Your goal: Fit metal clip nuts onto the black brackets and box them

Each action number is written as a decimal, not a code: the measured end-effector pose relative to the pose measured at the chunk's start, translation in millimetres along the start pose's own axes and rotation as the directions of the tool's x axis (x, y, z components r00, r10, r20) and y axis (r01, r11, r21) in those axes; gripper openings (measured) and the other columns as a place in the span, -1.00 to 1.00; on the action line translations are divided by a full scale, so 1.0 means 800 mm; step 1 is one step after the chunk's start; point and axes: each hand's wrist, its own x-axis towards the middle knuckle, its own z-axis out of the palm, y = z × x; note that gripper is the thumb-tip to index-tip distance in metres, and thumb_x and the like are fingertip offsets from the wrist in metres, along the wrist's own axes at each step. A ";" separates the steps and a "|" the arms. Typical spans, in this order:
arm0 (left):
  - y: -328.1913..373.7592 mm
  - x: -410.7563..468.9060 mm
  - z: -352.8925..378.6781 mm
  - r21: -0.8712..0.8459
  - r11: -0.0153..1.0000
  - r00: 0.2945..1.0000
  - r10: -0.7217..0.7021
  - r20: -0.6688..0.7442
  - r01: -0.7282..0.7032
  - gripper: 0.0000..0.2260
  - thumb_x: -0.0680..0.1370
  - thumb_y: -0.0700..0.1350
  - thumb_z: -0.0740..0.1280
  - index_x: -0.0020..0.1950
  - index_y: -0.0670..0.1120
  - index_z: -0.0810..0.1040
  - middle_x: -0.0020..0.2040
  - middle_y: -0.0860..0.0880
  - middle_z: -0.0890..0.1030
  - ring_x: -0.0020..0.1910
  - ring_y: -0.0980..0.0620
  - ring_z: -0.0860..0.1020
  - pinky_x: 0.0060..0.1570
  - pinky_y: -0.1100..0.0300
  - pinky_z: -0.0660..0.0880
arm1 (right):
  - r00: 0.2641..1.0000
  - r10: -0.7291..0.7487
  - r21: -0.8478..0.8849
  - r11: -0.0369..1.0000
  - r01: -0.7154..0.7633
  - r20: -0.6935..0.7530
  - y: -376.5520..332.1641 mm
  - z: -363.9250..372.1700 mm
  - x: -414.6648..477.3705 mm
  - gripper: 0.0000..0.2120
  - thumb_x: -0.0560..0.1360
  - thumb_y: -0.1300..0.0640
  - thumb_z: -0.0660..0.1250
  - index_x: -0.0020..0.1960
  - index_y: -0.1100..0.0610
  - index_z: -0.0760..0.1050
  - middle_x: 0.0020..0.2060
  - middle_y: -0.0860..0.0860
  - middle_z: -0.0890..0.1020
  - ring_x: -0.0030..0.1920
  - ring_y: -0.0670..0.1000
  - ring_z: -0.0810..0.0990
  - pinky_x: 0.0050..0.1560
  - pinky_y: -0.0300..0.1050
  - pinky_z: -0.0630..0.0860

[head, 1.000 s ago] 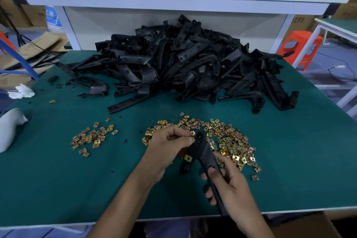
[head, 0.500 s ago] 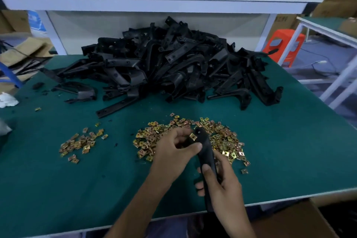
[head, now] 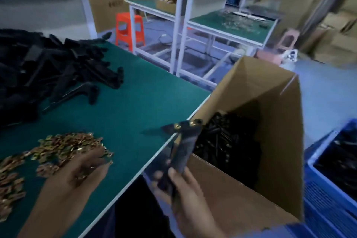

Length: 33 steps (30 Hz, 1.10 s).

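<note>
The green worktop fills the view from 9 o'clock to the centre, and its pale front edge runs diagonally down toward 6 o'clock. Just off that edge, from the centre out to 4 o'clock, an open cardboard box stands with its flaps up. Its near corner is tight against the worktop edge. Boxed brackets lie in a dark jumble at the bottom. At 9 to 10 o'clock a large pile of black brackets sprawls on the worktop. At the far 4 o'clock edge, beside the box, is a blue plastic crate holding dark parts too blurred to name. Well apart at 1 o'clock, a second green-topped bench carries small pale parts. An orange stool stands on the floor at 11 o'clock.

At 8 o'clock a heap of brass-coloured clip nuts is spread on the worktop. The left hand comes in at 7 o'clock, palm down, with its fingers stretched out onto the heap. Its grip is loose and open, and blur hides whether a nut sits under the fingertips.

At 6 o'clock the right hand has its grip closed round the lower end of one black bracket, thumb across its face. The bracket points upward in the air, crossing the worktop edge, with its top end over the box's near corner. Fitted clip nuts glint brass on that top end.
</note>
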 end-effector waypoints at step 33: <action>-0.055 -0.077 -0.097 0.015 0.981 0.905 -0.174 -0.388 0.195 -0.76 0.61 0.00 0.34 0.06 0.41 0.59 0.02 0.31 0.65 0.02 0.32 0.60 -0.13 0.42 0.49 | 0.905 -0.329 -0.771 0.489 0.408 0.270 -0.052 0.244 0.313 -0.79 0.58 0.33 0.32 0.04 0.09 0.67 0.02 0.12 0.71 -0.41 -0.04 0.63 0.17 0.17 0.63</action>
